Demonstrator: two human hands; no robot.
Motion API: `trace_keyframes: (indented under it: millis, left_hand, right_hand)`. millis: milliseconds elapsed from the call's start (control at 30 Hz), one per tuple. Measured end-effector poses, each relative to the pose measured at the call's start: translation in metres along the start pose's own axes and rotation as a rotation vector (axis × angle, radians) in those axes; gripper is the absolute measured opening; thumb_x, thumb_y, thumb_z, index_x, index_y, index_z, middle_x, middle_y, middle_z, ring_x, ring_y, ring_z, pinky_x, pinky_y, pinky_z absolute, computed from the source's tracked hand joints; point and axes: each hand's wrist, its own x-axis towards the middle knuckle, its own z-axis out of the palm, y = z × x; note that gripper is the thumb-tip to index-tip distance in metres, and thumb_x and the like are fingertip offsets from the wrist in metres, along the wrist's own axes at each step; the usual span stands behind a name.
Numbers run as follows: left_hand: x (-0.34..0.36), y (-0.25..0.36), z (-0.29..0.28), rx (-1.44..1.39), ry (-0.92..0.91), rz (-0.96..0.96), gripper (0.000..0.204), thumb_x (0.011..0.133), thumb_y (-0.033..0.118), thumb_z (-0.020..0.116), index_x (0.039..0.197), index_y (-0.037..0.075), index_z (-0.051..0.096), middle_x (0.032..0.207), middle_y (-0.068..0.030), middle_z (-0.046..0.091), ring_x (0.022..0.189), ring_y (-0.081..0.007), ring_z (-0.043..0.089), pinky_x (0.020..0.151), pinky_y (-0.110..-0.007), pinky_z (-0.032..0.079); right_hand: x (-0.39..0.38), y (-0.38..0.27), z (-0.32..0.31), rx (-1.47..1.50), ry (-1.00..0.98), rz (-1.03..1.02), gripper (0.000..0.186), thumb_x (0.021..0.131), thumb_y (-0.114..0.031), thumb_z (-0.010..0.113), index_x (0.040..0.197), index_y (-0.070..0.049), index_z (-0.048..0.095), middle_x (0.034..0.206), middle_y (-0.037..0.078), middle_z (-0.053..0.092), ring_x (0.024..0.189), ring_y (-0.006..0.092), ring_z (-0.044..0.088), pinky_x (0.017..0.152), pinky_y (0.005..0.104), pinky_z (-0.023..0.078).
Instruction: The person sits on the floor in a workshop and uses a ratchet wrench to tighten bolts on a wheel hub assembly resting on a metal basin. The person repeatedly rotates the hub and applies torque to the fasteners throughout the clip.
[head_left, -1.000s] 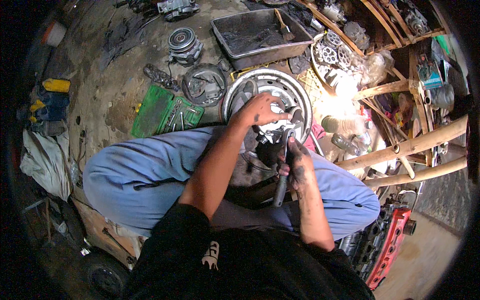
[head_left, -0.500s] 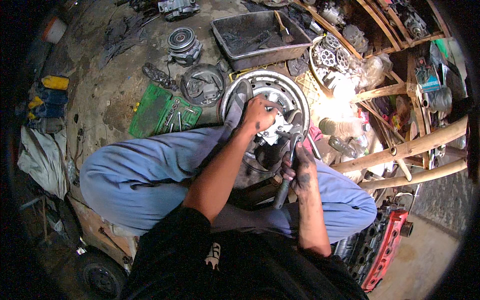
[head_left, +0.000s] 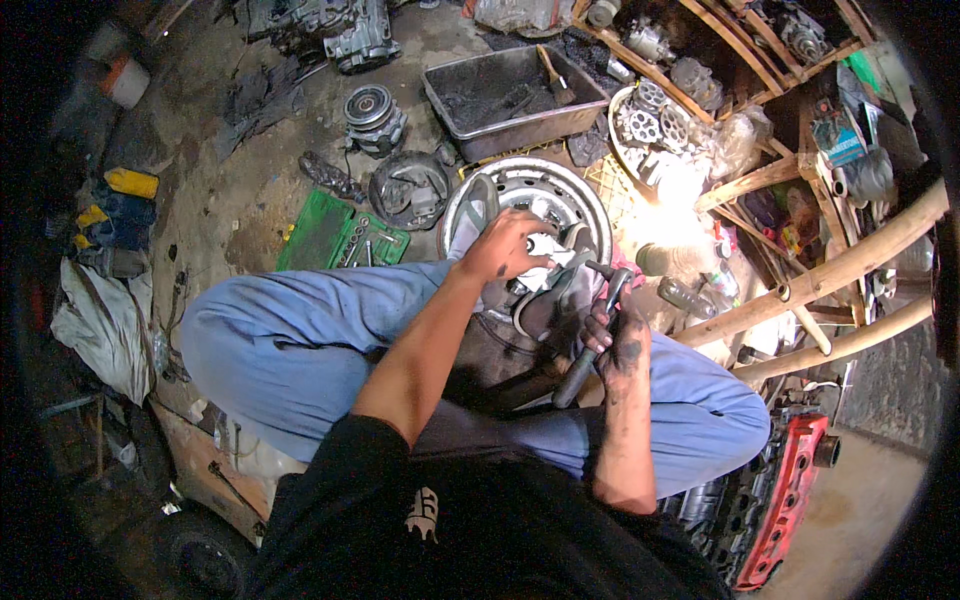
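Left hand (head_left: pixel 500 247) has its fingers curled over the pale metal part (head_left: pixel 541 252), which sits between the two shoes, above the wheel rim (head_left: pixel 568 178); probably gripped that way to stop it twisting. Right hand (head_left: pixel 622 345) has its fingers wrapped round the ratchet (head_left: pixel 575 378), handle angled down toward the lap, head up by the thumb, likely for leverage. Short bar on the head points at the metal part; can't tell if it's seated. Left shoe (head_left: pixel 476 205) and right shoe (head_left: pixel 540 312) flank the metal part, seemingly as a makeshift clamp, with the rim probably serving as a low stand. Tool case (head_left: pixel 318 232) lies open on the floor past the left knee, presumably for easy reach. Tray (head_left: pixel 540 130) beyond the rim has a brush (head_left: pixel 557 78) leaning in it, bristles down, maybe parked there for cleaning. Writing: blue packet (head_left: pixel 838 145) on the right rack bears lettering; black shirt (head_left: pixel 340 520) has a pale chest print (head_left: pixel 424 510). No readable label on the metal part or ratchet.
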Motion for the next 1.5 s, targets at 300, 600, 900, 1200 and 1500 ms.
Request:
trace_keyframes:
  millis: [300, 600, 900, 1200, 1500]
  left_hand:
    - [0.012, 0.006, 0.004, 0.081, 0.200, -0.146, 0.043, 0.071, 0.030, 0.083, 0.102, 0.004, 0.072, 0.104, -0.0188, 0.069, 0.101, -0.0359, 0.063, 0.091, -0.042, 0.048]
    - [0.016, 0.007, -0.006, 0.181, 0.036, -0.193, 0.048, 0.077, 0.045, 0.075, 0.114, 0.015, 0.071, 0.113, -0.0179, 0.066, 0.113, -0.0349, 0.057, 0.104, -0.045, 0.038]
    - [0.027, -0.031, -0.014, -0.023, -0.178, -0.381, 0.057, 0.098, 0.055, 0.040, 0.115, 0.009, 0.069, 0.119, -0.0175, 0.064, 0.119, -0.0334, 0.054, 0.105, -0.044, 0.036]
    - [0.028, -0.050, 0.009, -0.370, 0.114, -0.389, 0.070, 0.101, 0.051, 0.031, 0.080, -0.009, 0.058, 0.071, -0.0288, 0.056, 0.074, -0.0451, 0.057, 0.076, -0.049, 0.045]
    - [0.024, -0.056, 0.013, -0.397, 0.056, -0.396, 0.059, 0.102, 0.047, 0.035, 0.102, 0.000, 0.069, 0.082, -0.0219, 0.066, 0.079, -0.0332, 0.063, 0.077, -0.043, 0.048]
  right_hand:
    - [-0.016, -0.005, 0.014, 0.002, 0.069, -0.049, 0.025, 0.103, -0.036, 0.044, 0.095, -0.012, 0.048, 0.062, 0.000, 0.041, 0.039, 0.0070, 0.033, 0.035, 0.0217, 0.028]
    - [0.004, 0.003, 0.009, -0.061, 0.061, 0.002, 0.028, 0.101, -0.042, 0.047, 0.096, -0.015, 0.048, 0.062, 0.000, 0.042, 0.040, 0.0073, 0.031, 0.036, 0.0215, 0.027]
    - [0.015, 0.029, 0.022, -0.327, 0.035, 0.090, 0.033, 0.098, -0.045, 0.053, 0.098, -0.011, 0.050, 0.068, 0.004, 0.050, 0.043, 0.0100, 0.037, 0.041, 0.0249, 0.032]
    - [0.022, 0.066, 0.042, -0.447, 0.035, 0.032, 0.032, 0.099, -0.038, 0.054, 0.102, -0.006, 0.052, 0.068, 0.003, 0.052, 0.047, 0.0107, 0.044, 0.043, 0.0244, 0.037]
    - [0.030, 0.070, 0.059, -0.442, 0.080, 0.010, 0.032, 0.100, -0.035, 0.054, 0.103, -0.004, 0.052, 0.068, 0.004, 0.051, 0.046, 0.0115, 0.042, 0.041, 0.0259, 0.037]
